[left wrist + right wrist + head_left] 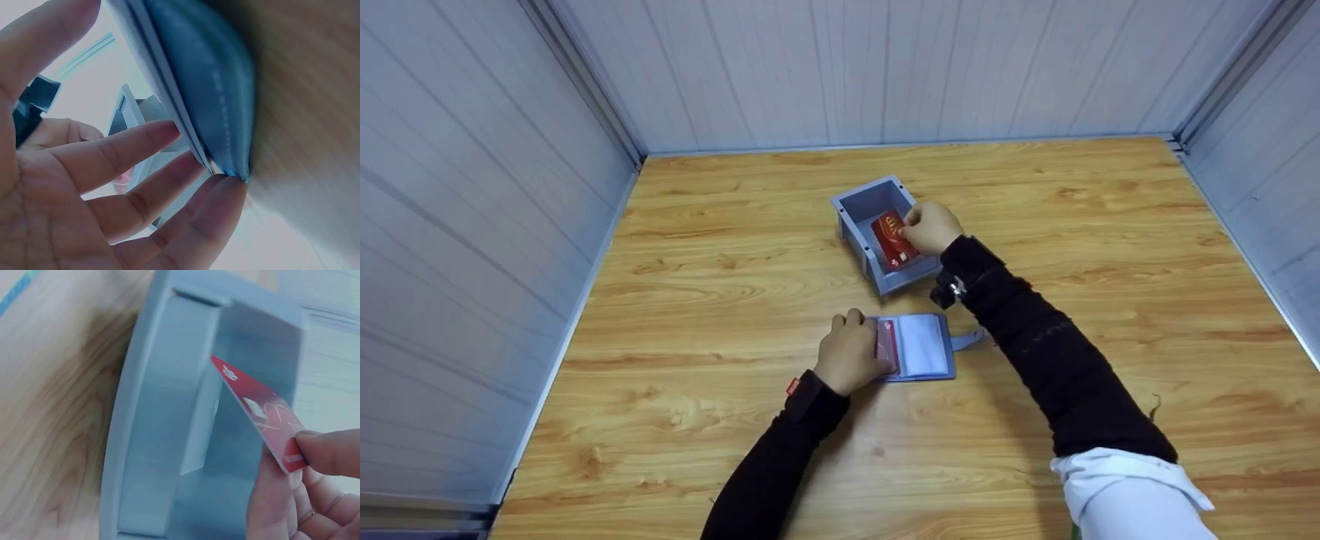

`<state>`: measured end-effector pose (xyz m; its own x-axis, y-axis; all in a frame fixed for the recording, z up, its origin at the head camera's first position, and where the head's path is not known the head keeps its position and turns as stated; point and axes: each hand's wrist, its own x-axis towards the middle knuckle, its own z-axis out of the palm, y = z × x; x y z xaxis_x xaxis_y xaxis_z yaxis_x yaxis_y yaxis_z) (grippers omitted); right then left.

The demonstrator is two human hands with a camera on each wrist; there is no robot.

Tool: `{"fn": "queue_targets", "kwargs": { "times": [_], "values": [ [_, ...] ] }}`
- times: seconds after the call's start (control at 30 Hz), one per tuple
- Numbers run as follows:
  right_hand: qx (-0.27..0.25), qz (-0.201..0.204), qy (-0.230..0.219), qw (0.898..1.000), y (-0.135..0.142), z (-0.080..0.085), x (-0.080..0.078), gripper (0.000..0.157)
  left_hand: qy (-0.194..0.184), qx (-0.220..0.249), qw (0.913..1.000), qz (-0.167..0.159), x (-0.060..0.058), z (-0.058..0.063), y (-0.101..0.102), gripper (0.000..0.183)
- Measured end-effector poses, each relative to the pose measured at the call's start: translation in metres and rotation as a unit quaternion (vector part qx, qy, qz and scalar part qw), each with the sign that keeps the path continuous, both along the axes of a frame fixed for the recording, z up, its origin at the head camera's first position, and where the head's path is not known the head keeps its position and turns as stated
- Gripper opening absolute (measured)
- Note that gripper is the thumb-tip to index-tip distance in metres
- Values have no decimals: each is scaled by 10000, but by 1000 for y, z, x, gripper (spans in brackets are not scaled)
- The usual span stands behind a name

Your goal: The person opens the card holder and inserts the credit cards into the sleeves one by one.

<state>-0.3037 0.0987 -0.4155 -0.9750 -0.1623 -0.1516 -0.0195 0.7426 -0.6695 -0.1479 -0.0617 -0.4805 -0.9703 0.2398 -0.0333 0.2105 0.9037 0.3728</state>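
Note:
My right hand pinches a red bank card between thumb and fingers near one end. The card is tilted over the opening of a grey plastic bin, its chip and white logo towards the free end. An open blue card holder with clear sleeves lies on the table in front of the bin. My left hand grips the left part of this holder, fingertips at its far edge and thumb at the near side. Another red card shows in a sleeve beside the left hand, partly hidden by it.
The holder's strap sticks out to the right on the wood-grain table. Pale panel walls enclose the table at the back and both sides.

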Motion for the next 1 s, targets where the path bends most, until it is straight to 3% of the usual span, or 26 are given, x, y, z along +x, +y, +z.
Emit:
{"fn": "queue_targets", "kwargs": {
  "times": [0.2, 0.37, 0.67, 1.0],
  "values": [
    [-1410, -239, -374, 9890, 17, 5, 11, 9, 49, 39, 10000, -6, 1, 1, -2, 65],
    [-2110, -88, -736, 9747, 30, 2, 33, 12, 72, 64, 10000, -15, 1, 1, -2, 64],
    [-2622, 139, -1552, 9524, 54, -24, 68, 17, -173, 148, 9997, -59, -1, 1, -1, 68],
    [-2628, 275, -1817, 9472, 62, -56, 86, 13, -204, 264, 9994, -36, -2, -1, -2, 69]
  ]
}}
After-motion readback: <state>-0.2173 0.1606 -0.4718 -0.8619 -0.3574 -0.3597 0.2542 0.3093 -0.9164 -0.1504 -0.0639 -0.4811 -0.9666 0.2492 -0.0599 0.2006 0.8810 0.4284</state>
